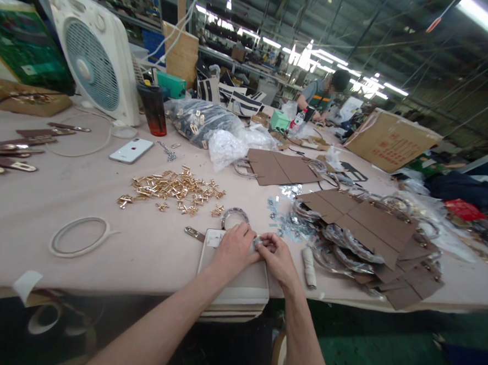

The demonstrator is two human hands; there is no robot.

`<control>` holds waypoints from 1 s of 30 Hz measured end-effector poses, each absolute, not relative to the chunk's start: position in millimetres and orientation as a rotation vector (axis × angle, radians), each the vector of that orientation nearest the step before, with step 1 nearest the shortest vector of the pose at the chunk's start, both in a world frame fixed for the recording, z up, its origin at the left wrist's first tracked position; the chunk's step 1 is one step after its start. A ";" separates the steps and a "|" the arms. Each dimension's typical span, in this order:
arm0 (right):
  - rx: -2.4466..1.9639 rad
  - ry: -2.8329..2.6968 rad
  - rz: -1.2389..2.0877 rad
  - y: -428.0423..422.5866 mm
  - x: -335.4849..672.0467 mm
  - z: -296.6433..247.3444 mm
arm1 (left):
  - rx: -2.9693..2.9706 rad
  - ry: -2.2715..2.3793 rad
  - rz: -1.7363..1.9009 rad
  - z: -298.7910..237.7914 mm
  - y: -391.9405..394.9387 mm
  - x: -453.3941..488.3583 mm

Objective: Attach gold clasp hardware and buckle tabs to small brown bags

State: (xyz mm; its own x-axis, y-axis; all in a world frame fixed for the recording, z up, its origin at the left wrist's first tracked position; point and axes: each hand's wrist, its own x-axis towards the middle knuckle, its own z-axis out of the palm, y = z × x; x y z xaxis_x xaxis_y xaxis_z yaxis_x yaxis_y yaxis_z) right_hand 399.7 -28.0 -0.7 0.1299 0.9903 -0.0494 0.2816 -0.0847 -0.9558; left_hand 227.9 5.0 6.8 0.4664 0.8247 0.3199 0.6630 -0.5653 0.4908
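A light grey, flat bag panel (237, 289) lies at the table's front edge on a stack of similar pieces. My left hand (235, 249) rests on its upper part, fingers bent and pressed together. Beside it my right hand (278, 259) is closed in a pinch at the panel's upper right. Between the fingertips of both hands is a small shiny piece (258, 243), too covered to name. A curved, wrapped handle (236, 210) stands out beyond the panel's far edge. To the left a brown strap end with a metal fitting (193, 233) sticks out.
Gold metal fittings (173, 186) lie heaped beyond my hands. Small silvery pieces (293, 224) and stacked brown panels with wrapped handles (361, 228) are at right. A tape roll (79, 237), phone (131, 150), tumbler (152, 111) and fan (92, 57) stand left. Another person (321, 96) works farther back.
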 end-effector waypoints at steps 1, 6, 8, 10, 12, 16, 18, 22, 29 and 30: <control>-1.523 -1.297 1.013 -28.4 399.3 0.8 | 2.422 1.268 0.766 7.2 4.7 228.0; -1.545 -1.368 0.974 -27.4 400.5 3.5 | 2.417 1.269 0.753 8.6 4.0 227.6; -1.563 -1.369 0.973 -26.1 400.9 1.7 | 2.412 1.262 0.752 9.5 4.1 227.3; -1.576 -1.358 0.966 -25.8 399.6 -0.2 | 2.412 1.252 0.748 11.0 4.1 227.1; -1.590 -1.331 0.942 -27.4 396.8 -0.8 | 2.415 1.248 0.755 13.0 3.8 227.2; -1.542 -1.272 0.922 -33.6 394.3 3.8 | 2.424 1.254 0.780 16.0 3.7 228.2; -1.494 -1.203 0.923 -34.7 399.9 7.7 | 2.426 1.256 0.772 16.3 4.0 228.5; -1.552 -1.054 0.666 -24.6 428.5 12.6 | 2.450 1.237 0.766 14.5 4.1 227.6; -1.706 -1.542 0.345 17.1 464.6 5.1 | 2.457 1.219 0.784 13.9 1.6 225.9; -1.704 -1.606 0.348 21.7 464.9 3.4 | 2.454 1.218 0.788 13.8 1.0 225.8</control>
